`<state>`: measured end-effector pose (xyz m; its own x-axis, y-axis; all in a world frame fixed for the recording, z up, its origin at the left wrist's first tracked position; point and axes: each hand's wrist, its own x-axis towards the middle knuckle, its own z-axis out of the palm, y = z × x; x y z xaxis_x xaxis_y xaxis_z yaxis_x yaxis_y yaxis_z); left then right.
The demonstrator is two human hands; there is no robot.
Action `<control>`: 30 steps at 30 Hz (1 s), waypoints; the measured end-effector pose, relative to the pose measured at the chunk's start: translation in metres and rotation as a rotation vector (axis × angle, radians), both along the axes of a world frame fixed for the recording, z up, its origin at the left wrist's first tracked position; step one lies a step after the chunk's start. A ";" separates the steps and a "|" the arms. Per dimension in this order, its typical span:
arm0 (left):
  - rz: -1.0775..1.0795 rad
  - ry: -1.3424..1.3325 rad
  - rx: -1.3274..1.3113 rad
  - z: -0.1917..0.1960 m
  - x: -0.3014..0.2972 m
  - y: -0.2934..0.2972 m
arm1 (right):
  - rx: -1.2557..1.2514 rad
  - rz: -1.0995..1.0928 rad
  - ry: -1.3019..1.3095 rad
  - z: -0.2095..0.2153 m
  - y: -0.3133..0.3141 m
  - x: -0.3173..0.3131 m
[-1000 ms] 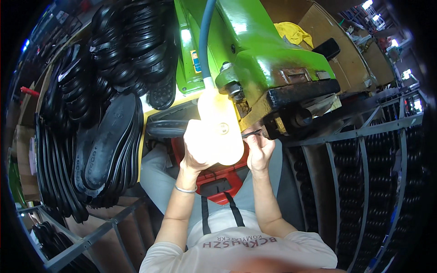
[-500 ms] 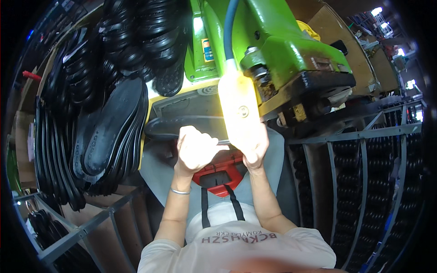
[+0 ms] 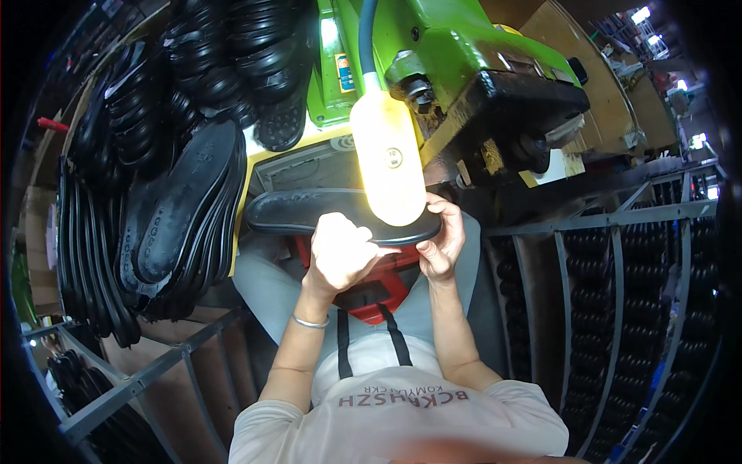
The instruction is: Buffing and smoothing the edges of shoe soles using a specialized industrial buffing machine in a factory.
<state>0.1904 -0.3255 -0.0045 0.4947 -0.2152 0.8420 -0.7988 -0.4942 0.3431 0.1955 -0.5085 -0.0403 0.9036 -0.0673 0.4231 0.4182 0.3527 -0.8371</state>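
A black shoe sole [image 3: 290,210] lies crosswise in front of me, its inner face up and its rim raised. My right hand [image 3: 444,241] grips its right end, thumb at the near edge and fingers round the far side. My left hand [image 3: 338,251] is closed at the near edge, around the sole's middle; its fingertips are partly hidden. Over the sole hangs a glowing, paddle-shaped lamp [image 3: 392,166] on a blue-grey neck, covering part of it from view.
A green machine [image 3: 495,54] with a dark, worn head stands beyond the lamp. Stacked black soles [image 3: 189,205] fill the left side. Metal racks [image 3: 618,228] holding more soles run along the right, another rack [image 3: 143,379] at lower left. A red stool [image 3: 379,294] shows between my legs.
The right hand, earlier mostly behind the lamp, now shows on the sole's right end. More of the sole is visible. The lamp and machine appear shifted slightly left and up in view.
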 end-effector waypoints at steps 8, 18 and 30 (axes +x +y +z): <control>0.072 0.058 -0.023 0.000 -0.008 -0.010 | 0.020 0.033 -0.018 -0.001 -0.010 -0.002; 0.270 0.080 0.041 -0.016 -0.006 0.018 | -0.003 0.041 -0.057 -0.004 -0.024 0.000; 0.255 0.072 0.045 -0.019 -0.012 0.013 | 0.087 0.112 0.000 -0.014 -0.025 0.001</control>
<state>0.1780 -0.3130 -0.0237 0.5963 -0.1118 0.7949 -0.6205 -0.6924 0.3681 0.1963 -0.5330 -0.0544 0.9074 -0.0022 0.4203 0.3724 0.4681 -0.8014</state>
